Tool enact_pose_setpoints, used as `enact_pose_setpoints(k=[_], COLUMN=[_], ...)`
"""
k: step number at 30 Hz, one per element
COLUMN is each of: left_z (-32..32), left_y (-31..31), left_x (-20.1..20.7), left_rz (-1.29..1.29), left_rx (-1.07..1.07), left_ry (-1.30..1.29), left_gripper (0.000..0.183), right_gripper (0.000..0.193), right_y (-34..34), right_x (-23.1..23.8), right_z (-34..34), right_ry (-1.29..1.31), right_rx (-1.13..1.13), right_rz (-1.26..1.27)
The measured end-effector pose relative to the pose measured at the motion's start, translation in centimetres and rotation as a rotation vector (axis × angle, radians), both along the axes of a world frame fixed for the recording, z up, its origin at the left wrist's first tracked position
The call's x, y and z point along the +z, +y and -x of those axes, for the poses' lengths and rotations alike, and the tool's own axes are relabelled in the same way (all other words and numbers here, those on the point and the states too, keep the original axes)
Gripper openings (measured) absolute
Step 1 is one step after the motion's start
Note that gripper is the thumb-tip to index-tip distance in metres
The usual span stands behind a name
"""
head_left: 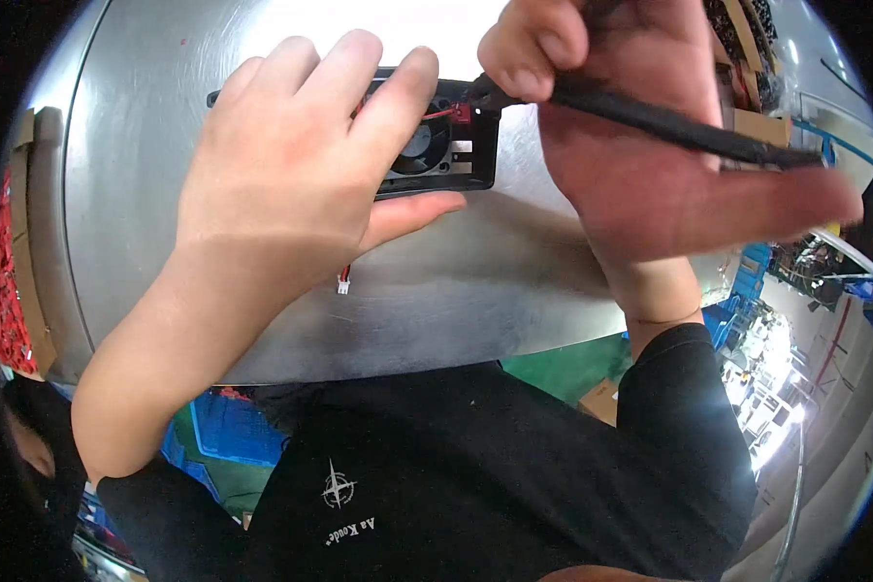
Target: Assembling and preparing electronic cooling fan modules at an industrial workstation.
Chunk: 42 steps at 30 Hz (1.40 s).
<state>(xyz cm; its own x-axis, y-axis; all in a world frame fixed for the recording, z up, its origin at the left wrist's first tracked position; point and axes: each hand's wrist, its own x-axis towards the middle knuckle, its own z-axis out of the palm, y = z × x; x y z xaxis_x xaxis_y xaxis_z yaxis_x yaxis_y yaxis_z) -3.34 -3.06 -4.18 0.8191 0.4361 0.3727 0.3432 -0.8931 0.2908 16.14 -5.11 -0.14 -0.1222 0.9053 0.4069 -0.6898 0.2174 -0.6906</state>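
My left hand point(301, 155) lies over a black plastic housing point(480, 175) on the metal bench, fingers across its top and thumb along its near edge, gripping it. A small black fan point(422, 150) sits inside the housing, partly covered by my fingers. Close to the fan is a red connector point(463, 113) with red wire. From under my left wrist a short cable ends in a white plug point(343, 287). My right hand point(630, 145), palm turned up, grips a long black tool point(669, 124). Its dark tip reaches the housing's right end; its exact kind is unclear.
The shiny metal bench point(436, 320) has a curved near edge in front of my body. Left of it stands a cardboard box point(37, 291) with red pieces. Below are a blue crate point(233, 427) and a carton point(601, 400). Shelves with boxes point(759, 126) stand at the right.
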Motion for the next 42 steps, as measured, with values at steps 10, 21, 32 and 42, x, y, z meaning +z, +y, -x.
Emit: enact_pose_setpoints(k=[10, 21, 32, 42], left_z=[0.1, -1.8, -1.0, 2.7], left_y=[0.5, -0.6, -1.9, -0.7], left_x=[2.5, 3.4, 3.2, 0.6], left_rz=[-0.054, -0.037, -0.042, -0.005], left_rx=[0.045, 0.101, 0.104, 0.065], left_ry=[0.085, 0.133, 0.15, -0.034], left_gripper=[0.08, 0.079, 0.077, 0.075], right_gripper=[0.033, 0.074, 0.083, 0.075], right_y=[-0.9, -0.6, -4.8, -5.6], right_x=[1.5, 0.4, -0.1, 0.6], right_z=[1.5, 0.0, 3.9, 5.4], right_ry=[-0.155, -0.253, -0.538, -0.563], right_rx=[-0.321, -0.199, -0.527, -0.62], right_rz=[0.526, 0.197, 0.288, 0.196])
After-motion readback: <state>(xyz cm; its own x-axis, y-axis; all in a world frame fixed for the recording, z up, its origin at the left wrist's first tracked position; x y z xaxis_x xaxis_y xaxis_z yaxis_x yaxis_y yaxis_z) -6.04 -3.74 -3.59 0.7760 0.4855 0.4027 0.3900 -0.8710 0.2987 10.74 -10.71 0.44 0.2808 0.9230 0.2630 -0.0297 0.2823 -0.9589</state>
